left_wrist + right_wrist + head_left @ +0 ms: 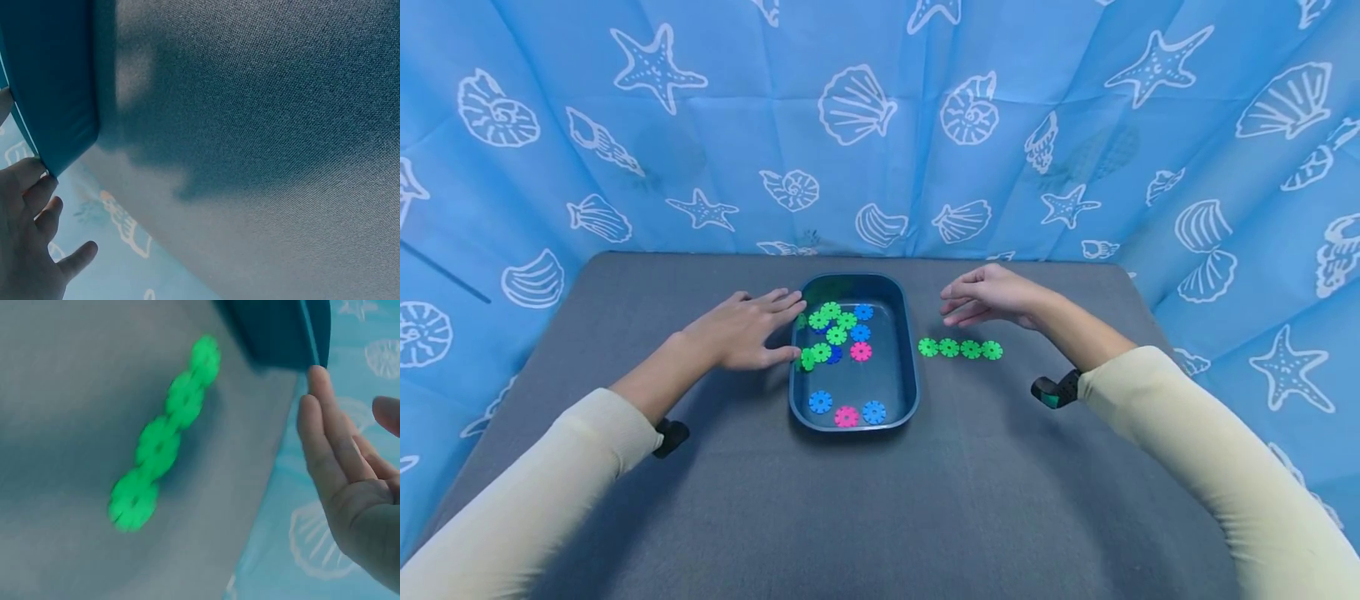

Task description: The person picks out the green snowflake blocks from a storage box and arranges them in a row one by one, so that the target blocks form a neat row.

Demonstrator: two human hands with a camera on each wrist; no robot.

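A dark blue-gray rectangular tray with rounded corners (891,375) sits toward the far side of the table, its far rim just inside the table's far edge. Its right wall stands just beside a straight row of four bright green notched round discs (967,350), which lie flat, touching edge to edge. Cloth extends from the row to the table's right edge, and a broader stretch runs from the tray's near rim toward the person.

The left hand (748,332) is spread wide, fingers extended and thumb apart, its tips at the tray's left rim. The right hand (992,297), loosely open and holding nothing, hangs in the air right of the tray, just to the far side of the row.

Inside the tray, loose green notched discs (837,336) overlap on the left; blue notched discs (821,402) and pink notched discs (847,417) lie about the middle and near end.

The gray cloth-covered table (925,517) bears soft arm shadows. Behind it hangs a light blue curtain with white shells and starfish (722,133).
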